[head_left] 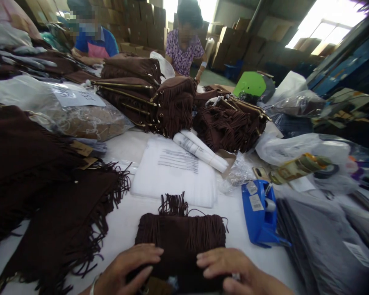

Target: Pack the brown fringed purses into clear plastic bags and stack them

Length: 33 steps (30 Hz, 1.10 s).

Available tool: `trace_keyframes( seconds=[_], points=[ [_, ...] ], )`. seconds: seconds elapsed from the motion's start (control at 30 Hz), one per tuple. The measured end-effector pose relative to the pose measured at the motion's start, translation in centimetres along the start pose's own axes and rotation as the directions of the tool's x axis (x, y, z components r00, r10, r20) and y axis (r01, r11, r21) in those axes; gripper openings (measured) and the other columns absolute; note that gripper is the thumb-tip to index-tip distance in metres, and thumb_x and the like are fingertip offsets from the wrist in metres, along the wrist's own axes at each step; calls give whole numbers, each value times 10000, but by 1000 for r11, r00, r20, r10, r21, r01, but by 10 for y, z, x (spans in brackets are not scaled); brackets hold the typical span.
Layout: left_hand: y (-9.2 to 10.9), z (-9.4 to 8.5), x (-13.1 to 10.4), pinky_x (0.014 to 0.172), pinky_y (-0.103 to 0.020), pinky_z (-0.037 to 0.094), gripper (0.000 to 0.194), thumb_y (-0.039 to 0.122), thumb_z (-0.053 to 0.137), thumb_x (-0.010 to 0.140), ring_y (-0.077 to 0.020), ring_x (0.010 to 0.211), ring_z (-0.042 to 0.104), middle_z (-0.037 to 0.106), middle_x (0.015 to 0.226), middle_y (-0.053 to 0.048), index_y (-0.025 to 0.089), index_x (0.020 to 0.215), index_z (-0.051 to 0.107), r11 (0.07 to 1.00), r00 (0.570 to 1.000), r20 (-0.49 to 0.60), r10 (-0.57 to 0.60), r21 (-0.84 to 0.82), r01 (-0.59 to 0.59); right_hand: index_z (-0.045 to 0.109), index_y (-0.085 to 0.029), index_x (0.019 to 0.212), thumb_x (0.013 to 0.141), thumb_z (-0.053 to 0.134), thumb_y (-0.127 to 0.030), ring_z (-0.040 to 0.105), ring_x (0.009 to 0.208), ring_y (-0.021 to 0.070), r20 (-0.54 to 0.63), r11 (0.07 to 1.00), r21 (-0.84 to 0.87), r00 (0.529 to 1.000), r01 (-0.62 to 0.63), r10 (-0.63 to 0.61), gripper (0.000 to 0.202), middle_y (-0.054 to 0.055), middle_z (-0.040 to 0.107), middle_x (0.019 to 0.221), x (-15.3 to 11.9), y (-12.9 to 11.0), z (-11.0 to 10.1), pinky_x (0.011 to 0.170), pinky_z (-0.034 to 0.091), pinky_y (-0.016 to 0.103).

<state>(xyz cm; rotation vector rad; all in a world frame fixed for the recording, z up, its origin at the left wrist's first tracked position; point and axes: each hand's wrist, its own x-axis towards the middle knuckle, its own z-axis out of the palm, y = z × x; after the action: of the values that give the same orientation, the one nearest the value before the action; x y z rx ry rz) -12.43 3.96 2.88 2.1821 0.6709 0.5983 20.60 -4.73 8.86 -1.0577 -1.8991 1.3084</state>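
Note:
A dark brown fringed bag [178,233] lies on the white table in front of me, its fringe spread toward the far side. My left hand [130,266] rests on the bag's left side, fingers stretched out and the thumb apart from them. On the right side, my right hand [233,268] lies over the bag with its fingers extended and slightly bent. Between the hands, near the bottom edge of the view, a brown tag-like piece [158,286] shows on the bag. The bag's nearest edge is cut off by the frame.
Beyond the bag lies a stack of printed white plastic bags [172,168]. A blue tape dispenser [258,217] stands right, beside grey folded material [322,241]. More fringed bags [80,209] lie left; others [175,102] are piled at the back. Two people [186,51] [95,45] sit across the table.

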Motion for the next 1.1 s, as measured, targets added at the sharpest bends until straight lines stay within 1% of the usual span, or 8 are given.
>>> trace_keyframes(
  seconds=[0.13,0.23,0.4,0.6,0.67,0.83,0.97,1.1],
  points=[
    [-17,-25,27,883,-279,512,240,351,477,882,-173,933,652,703,991,-26,233,1002,648,931,898,-250,-362,-42,363,681,-179,936,933,358,-483,607,972,235,-433,910,59,810,-411,395,444,96,685,982,36,14,-37,919,428,382],
    [-39,-27,51,909,-351,490,328,437,484,836,-219,948,635,690,985,-60,190,966,657,881,860,-221,-461,0,472,700,-136,839,841,439,-628,617,886,243,-86,744,95,739,-662,668,557,105,691,876,81,42,-57,890,432,376],
    [-41,-15,57,875,-309,483,337,458,438,853,-196,919,627,685,940,-33,208,909,657,826,815,-145,-561,-155,541,673,-124,964,819,355,-720,640,812,188,286,647,224,684,-729,672,691,97,684,891,136,78,-35,796,490,326],
    [-31,-14,46,889,-283,464,336,484,507,820,-202,958,613,688,969,-28,196,912,653,750,731,-210,-650,-336,570,570,-123,1153,869,376,-639,612,1003,198,402,431,726,840,-535,365,620,112,644,1081,166,72,11,996,385,369],
    [-35,-16,46,913,-293,455,356,495,496,827,-208,973,617,694,980,-31,190,925,652,716,708,-186,-681,-373,591,556,-128,1187,902,381,-574,603,1034,212,314,542,732,910,-413,269,557,112,639,1113,166,59,11,1010,371,396],
    [-45,-17,64,966,-331,447,416,476,396,891,-211,1044,604,678,1082,-49,180,1058,635,776,804,-42,-593,-295,557,509,-205,1284,929,439,-429,407,1279,215,364,999,52,931,-13,-7,426,88,545,1298,132,34,16,1101,234,405],
    [-43,-2,82,1085,-385,332,391,349,374,925,-194,1213,491,555,1301,-53,198,1248,534,964,962,66,-266,5,266,453,-194,1334,897,491,-462,226,1372,243,374,901,-380,926,208,-57,515,122,361,1441,89,32,54,1138,110,418],
    [-39,19,77,1111,-414,284,418,202,387,926,-181,1296,395,442,1403,-35,253,1339,432,969,964,252,81,206,-135,547,-208,1234,898,477,-484,376,1302,209,275,884,-401,952,240,-133,440,81,500,1349,55,20,65,1125,192,362]
  ],
)
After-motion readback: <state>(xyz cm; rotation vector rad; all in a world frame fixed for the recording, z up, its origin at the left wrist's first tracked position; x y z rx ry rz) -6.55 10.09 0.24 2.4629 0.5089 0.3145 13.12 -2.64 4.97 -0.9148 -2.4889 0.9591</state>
